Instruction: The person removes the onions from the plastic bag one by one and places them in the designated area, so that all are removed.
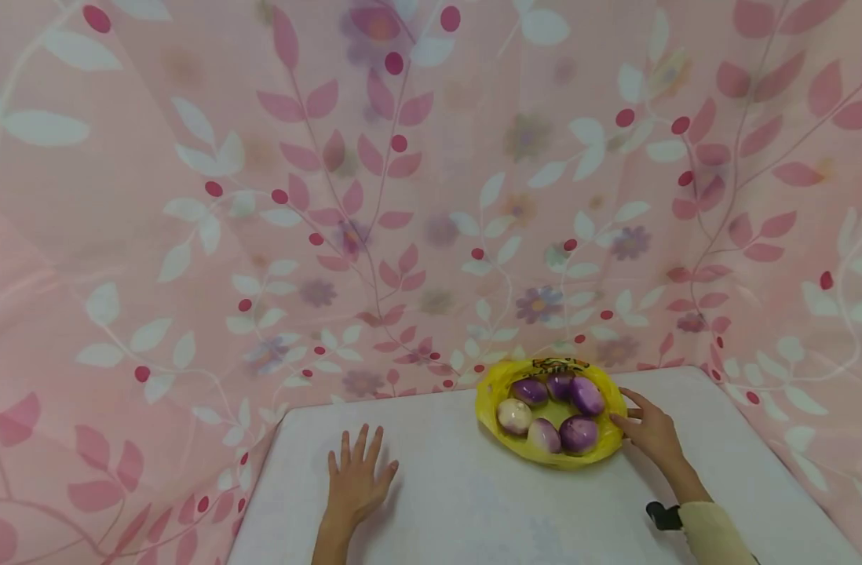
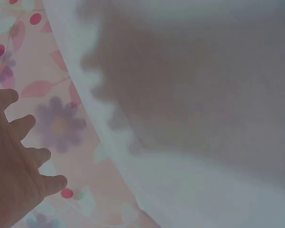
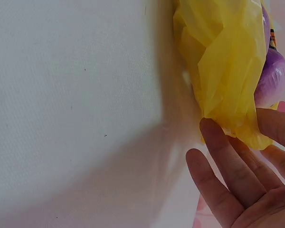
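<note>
on the left, my left grip (image 1: 356, 482) is spread flat, fingers fanned and holding nothing; i can't tell whether it touches the worktop (image 1: 445, 502).

to its right, toward the far right of the worktop, sits the yellow bag (image 1: 565, 460), rolled down around six purple-and-white bulbs (image 1: 578, 434), perhaps onions. i judge the plastic light, limp and likely to tear, and the bulbs firm, smooth, slippery and quick to roll. together they should weigh enough to make the bag sag, so i'd take the gathered rim on opposite sides, or support it underneath.

at the bag's right side, my right grip (image 1: 650, 431) is loosely parted, thumb and fingers touching the plastic without closing on it as far as i can see.

the left wrist view gives me the worktop's edge with patterned cloth (image 2: 33, 90) beyond, but no bag. the head view shows the whole ring of bulbs; the right wrist view hides most of them, yet shows the creased side wall and the gaps between my fingers.
</note>
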Tool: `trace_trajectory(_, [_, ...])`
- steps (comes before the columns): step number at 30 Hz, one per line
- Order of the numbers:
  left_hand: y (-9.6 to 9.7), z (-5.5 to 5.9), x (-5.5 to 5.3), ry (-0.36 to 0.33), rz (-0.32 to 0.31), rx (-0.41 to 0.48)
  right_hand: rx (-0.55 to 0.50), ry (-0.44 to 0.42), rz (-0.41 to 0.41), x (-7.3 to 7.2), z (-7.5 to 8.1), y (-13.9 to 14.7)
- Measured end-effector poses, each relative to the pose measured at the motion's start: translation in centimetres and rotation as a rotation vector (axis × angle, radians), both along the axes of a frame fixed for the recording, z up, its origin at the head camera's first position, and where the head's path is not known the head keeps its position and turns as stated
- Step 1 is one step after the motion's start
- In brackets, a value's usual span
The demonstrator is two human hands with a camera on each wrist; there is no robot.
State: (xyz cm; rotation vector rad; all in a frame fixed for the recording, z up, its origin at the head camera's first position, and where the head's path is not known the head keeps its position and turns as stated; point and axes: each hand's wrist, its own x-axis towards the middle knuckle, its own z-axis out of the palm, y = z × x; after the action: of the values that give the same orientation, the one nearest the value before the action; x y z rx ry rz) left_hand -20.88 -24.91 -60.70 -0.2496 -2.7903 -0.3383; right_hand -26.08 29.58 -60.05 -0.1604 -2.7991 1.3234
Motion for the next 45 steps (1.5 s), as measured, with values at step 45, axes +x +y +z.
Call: trace_trajectory(45, [21.0, 4.0, -1.6, -0.16, -0.107, 0.21, 0.063, 0.102, -0.003, 0.9, 0.4, -0.4])
